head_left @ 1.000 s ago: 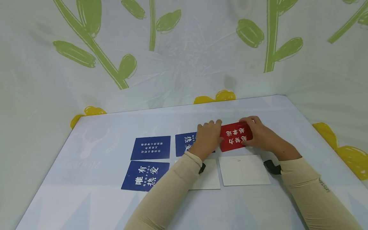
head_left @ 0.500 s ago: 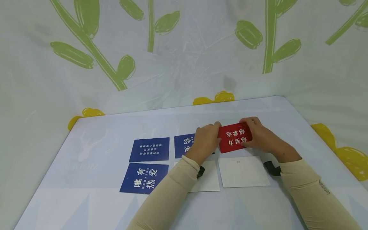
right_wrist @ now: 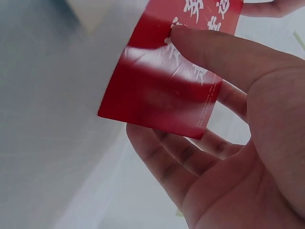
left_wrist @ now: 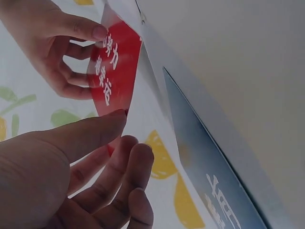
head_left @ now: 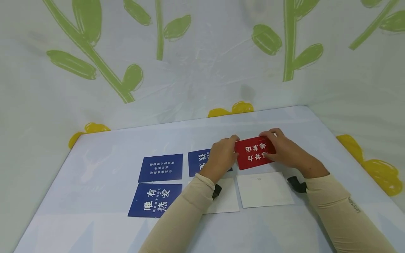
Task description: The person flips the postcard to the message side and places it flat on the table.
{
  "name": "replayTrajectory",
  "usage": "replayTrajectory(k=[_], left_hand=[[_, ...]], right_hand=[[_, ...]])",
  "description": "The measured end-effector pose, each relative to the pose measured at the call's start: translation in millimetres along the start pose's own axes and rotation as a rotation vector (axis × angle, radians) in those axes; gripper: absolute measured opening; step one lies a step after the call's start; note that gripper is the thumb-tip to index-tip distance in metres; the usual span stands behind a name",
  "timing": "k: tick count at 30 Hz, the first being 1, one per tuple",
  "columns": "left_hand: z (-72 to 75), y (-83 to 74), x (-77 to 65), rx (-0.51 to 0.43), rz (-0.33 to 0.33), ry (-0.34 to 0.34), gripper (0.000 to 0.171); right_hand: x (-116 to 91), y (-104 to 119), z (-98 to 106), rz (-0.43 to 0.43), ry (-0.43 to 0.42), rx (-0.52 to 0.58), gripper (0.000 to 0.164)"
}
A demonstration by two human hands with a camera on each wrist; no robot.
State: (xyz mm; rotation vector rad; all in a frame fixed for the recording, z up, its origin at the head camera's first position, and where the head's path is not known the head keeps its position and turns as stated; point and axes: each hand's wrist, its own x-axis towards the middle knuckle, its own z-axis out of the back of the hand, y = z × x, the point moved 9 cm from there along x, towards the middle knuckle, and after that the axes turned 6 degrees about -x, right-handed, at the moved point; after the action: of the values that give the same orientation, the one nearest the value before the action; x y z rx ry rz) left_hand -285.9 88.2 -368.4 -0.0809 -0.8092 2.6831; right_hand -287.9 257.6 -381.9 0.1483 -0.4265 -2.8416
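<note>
The left hand (head_left: pixel 220 154) and right hand (head_left: pixel 286 151) pinch opposite ends of a glossy red rectangular card (head_left: pixel 250 155), thumbs hiding some white lettering. It is just beyond a white rectangular card (head_left: pixel 265 191) whose small mark is illegible. The left hand partly hides a dark blue lettered card (head_left: pixel 197 164); the beige left sleeve (head_left: pixel 183 214) covers part of another white card (head_left: pixel 227 198).

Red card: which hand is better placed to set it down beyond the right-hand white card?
Right hand, likely: its thumb reaches well onto the red card; the left hand pinches only an edge and, in the head view, partly hides a blue card.
</note>
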Motion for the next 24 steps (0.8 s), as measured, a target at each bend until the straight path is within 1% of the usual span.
replayTrajectory(k=[5, 10, 12, 17, 24], left_hand=[[2.9, 2.5, -1.2, -0.019, -0.001, -0.003, 0.052], [8.1, 3.6, 0.2, -0.049, 0.01, -0.013, 0.051], [9.8, 3.5, 1.2, -0.054, 0.004, -0.019, 0.05], [11.3, 1.0, 2.3, -0.056, -0.021, -0.029, 0.046], [11.2, -1.5, 1.4, -0.064, -0.019, -0.025, 0.046]], right_hand=[[2, 3, 1, 0.018, -0.007, -0.009, 0.076], [3, 6, 5, 0.039, -0.019, -0.01, 0.077], [4, 6, 6, 0.047, -0.02, -0.012, 0.076], [4, 4, 7, 0.049, -0.014, -0.015, 0.072], [1, 4, 11, 0.041, -0.017, -0.005, 0.067]])
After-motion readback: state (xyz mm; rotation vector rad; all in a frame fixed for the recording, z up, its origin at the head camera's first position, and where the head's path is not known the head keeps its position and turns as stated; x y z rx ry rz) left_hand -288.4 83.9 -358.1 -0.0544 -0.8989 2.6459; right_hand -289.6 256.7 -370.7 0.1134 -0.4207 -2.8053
